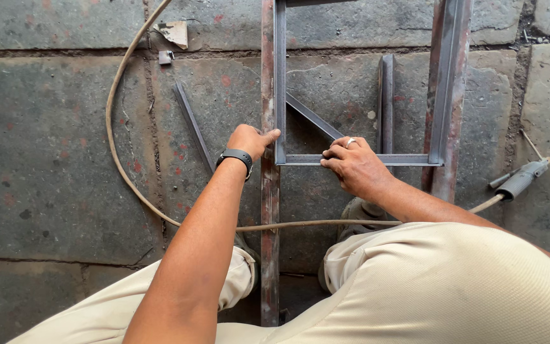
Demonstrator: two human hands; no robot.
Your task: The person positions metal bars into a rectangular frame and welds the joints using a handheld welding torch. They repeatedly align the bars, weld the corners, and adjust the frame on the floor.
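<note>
Left hand grips the steel frame's corner while right hand presses flat, ungrasping, on its bottom bar.

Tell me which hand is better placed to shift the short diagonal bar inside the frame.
Probably the right hand: its fingers rest on the frame's bottom bar right at the diagonal bar's lower end. The left hand grips the frame's left corner, farther away.
</note>
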